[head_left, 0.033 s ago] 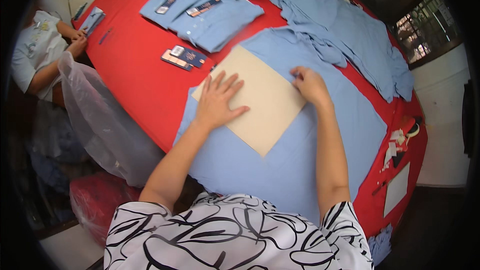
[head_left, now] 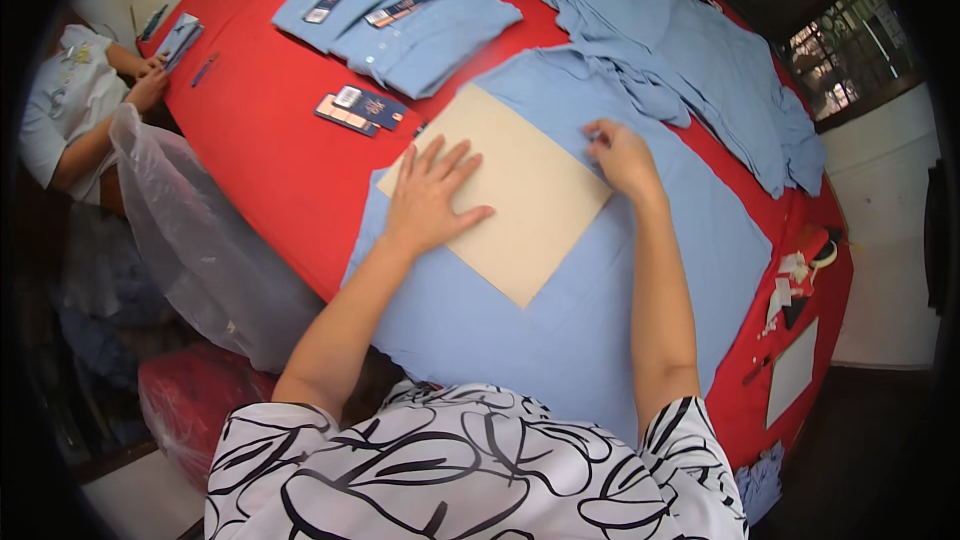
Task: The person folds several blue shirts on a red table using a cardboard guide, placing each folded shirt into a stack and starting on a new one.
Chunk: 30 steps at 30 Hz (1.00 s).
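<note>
A light blue shirt [head_left: 690, 230] lies spread out in front of me, and on it rests a beige cardboard sheet [head_left: 530, 180], turned at an angle. My left hand [head_left: 435, 195] is flat on the sheet's left part, with fingers spread. By the sheet's right edge, over the shirt, my right hand [head_left: 622, 160] is closed with its fingertips together. Whatever those fingers pinch, if anything, is blurred and too small to name.
Folded blue shirts [head_left: 400, 25] with tags lie at the far left, near loose dark tags [head_left: 365, 110]. Unfolded blue shirts [head_left: 660, 40] cover the far right. A tape roll [head_left: 823, 256] sits at the right edge. Across the red table [head_left: 270, 130], a person [head_left: 85, 120] handles something beside a plastic bag [head_left: 200, 230].
The whole view has shifted slightly. My right hand's fingers have moved a little beside the cardboard edge, while my left hand stays flat on the sheet.
</note>
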Motion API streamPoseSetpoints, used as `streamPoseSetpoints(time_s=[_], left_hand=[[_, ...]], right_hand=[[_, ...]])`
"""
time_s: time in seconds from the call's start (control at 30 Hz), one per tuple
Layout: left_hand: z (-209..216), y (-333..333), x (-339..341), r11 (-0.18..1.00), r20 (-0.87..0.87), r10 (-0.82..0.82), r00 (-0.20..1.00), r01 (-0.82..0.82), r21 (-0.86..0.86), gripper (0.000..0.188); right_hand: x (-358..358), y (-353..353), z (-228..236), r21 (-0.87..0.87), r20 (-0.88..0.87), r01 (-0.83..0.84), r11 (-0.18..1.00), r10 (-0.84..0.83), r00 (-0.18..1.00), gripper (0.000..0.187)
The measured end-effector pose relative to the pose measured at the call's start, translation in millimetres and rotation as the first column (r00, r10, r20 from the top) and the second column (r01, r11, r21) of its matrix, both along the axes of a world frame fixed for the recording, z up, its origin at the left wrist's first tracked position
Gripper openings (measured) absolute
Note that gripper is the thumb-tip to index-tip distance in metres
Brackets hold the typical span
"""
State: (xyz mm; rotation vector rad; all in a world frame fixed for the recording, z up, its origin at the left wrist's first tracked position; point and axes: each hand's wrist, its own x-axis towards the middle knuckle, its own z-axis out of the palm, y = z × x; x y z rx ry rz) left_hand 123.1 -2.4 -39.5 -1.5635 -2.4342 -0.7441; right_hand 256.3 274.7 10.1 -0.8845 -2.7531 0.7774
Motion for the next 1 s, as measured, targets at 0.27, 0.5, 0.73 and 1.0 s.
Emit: streamPoseSetpoints(time_s=[0.27, 0.5, 0.73, 1.0], left_hand=[[7, 3, 0, 0.999, -0.001, 0.009, 1.0, -0.009, -0.032, 0.068], [8, 7, 1, 1.0, 0.022, 0.014, 1.0, -0.014, 0.001, 0.067], [3, -5, -3, 0.996, -0.008, 0.056, 0.998, -0.056, -0.073, 0.069], [-36, -11, -20, 0.99, 0.284, 0.017, 0.959, -0.056, 0.128, 0.058]], right_hand=[[-27, 66, -5, 0.356, -0.364, 0.334, 0.873, -0.2, 0.91, 0.042], [-45, 81, -4, 0.402, -0.099, 0.318, 0.859, -0.304, 0.947, 0.041], [-27, -36, 86, -0.055, -0.306, -0.323, 0.945, 0.292, 0.906, 0.042], [-63, -116, -37, 0.314, -0.031, -0.33, 0.89, 0.357, 0.933, 0.052]])
